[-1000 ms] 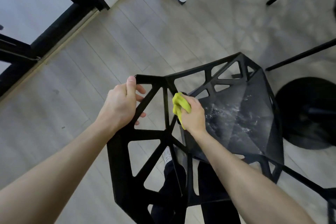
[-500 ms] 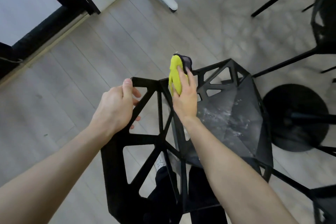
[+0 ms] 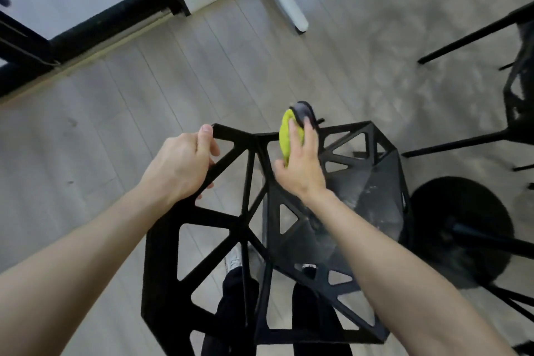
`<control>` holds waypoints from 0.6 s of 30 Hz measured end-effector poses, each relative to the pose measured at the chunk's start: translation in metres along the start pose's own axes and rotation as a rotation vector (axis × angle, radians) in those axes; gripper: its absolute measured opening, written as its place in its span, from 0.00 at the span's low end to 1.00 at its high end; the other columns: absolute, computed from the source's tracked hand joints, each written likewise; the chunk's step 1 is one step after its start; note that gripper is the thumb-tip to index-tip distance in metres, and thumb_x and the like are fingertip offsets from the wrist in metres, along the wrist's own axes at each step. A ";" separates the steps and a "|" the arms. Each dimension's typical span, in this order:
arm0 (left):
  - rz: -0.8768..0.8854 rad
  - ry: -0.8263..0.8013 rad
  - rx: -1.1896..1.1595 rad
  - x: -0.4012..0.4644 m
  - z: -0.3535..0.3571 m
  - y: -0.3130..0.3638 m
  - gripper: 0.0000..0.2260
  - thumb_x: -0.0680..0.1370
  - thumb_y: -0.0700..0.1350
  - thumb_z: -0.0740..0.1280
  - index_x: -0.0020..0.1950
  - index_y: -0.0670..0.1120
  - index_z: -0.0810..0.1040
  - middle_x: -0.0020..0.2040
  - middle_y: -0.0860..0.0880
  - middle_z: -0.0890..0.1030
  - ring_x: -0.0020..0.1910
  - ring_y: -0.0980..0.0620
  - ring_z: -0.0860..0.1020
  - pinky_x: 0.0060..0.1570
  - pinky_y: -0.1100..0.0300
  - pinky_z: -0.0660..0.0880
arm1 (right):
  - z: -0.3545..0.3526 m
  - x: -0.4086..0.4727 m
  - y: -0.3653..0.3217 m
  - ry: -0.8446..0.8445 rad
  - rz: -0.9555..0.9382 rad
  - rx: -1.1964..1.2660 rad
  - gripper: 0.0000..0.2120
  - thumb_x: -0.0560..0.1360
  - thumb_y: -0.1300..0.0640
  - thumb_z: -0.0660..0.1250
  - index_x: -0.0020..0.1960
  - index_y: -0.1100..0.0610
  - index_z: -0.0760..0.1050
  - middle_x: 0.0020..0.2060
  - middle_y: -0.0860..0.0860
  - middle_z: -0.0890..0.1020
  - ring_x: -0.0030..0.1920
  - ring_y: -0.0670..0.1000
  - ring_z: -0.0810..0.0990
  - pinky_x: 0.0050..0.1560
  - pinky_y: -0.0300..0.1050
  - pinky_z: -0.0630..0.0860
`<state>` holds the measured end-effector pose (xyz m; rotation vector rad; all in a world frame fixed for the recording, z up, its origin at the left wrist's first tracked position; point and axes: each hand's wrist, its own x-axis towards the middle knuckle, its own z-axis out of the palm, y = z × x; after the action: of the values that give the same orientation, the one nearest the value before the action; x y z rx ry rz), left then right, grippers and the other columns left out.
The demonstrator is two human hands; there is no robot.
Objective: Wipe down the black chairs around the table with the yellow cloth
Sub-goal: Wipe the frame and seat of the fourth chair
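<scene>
The right hand (image 3: 300, 165) has slid the cloth (image 3: 286, 136) from the backrest's middle struts up to the chair (image 3: 239, 228) top edge, fingers wrapped round it; that strut looks wiped. The left hand (image 3: 182, 162) still clamps the top left corner. The dusty seat (image 3: 370, 196) remains; a table base (image 3: 462, 228) crowds its right.

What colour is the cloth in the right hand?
Yellow, leaning lime; the cloth shows clearly in the head view, held by the right hand.
</scene>
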<state>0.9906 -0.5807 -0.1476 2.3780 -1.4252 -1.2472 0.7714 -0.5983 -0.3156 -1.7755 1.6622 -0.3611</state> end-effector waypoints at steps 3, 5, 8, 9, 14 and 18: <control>0.011 0.061 0.094 0.002 0.001 -0.004 0.29 0.88 0.63 0.45 0.49 0.53 0.83 0.41 0.49 0.87 0.39 0.49 0.87 0.47 0.43 0.85 | 0.001 -0.002 -0.005 -0.127 -0.396 -0.119 0.46 0.79 0.59 0.71 0.87 0.53 0.47 0.86 0.56 0.50 0.84 0.62 0.56 0.79 0.58 0.65; 0.024 0.093 0.161 0.002 0.002 -0.004 0.30 0.88 0.63 0.44 0.48 0.54 0.83 0.41 0.51 0.87 0.44 0.50 0.86 0.56 0.45 0.82 | -0.010 0.021 0.000 -0.070 -0.481 -0.235 0.42 0.77 0.50 0.74 0.85 0.51 0.58 0.81 0.58 0.65 0.77 0.61 0.68 0.74 0.60 0.70; 0.025 0.130 0.215 0.002 0.003 -0.003 0.31 0.88 0.64 0.43 0.47 0.55 0.83 0.42 0.51 0.87 0.47 0.48 0.84 0.58 0.45 0.80 | -0.013 0.047 0.000 -0.069 -0.543 -0.369 0.40 0.72 0.36 0.75 0.79 0.49 0.69 0.72 0.59 0.73 0.73 0.62 0.71 0.71 0.62 0.68; 0.025 0.146 0.245 0.001 0.003 -0.002 0.32 0.87 0.65 0.42 0.47 0.54 0.83 0.41 0.50 0.86 0.47 0.46 0.84 0.58 0.44 0.81 | -0.010 0.050 -0.002 -0.118 -0.559 -0.330 0.40 0.72 0.37 0.75 0.78 0.50 0.68 0.73 0.59 0.71 0.74 0.63 0.69 0.73 0.62 0.69; 0.006 0.218 0.375 -0.002 0.004 0.000 0.35 0.87 0.65 0.41 0.46 0.49 0.84 0.39 0.47 0.85 0.43 0.43 0.83 0.52 0.43 0.82 | -0.023 0.064 0.030 -0.266 -0.548 -0.130 0.39 0.74 0.47 0.77 0.80 0.45 0.64 0.72 0.51 0.70 0.60 0.60 0.80 0.55 0.57 0.82; -0.020 0.219 0.380 0.002 0.004 -0.005 0.38 0.85 0.66 0.41 0.45 0.45 0.84 0.40 0.46 0.85 0.43 0.42 0.83 0.51 0.42 0.81 | -0.055 0.070 0.083 -0.233 -0.370 -0.190 0.37 0.73 0.47 0.77 0.78 0.45 0.66 0.66 0.52 0.74 0.59 0.62 0.81 0.55 0.57 0.80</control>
<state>0.9918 -0.5783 -0.1544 2.6670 -1.6910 -0.7380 0.6842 -0.6775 -0.3438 -2.1812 1.2384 -0.1520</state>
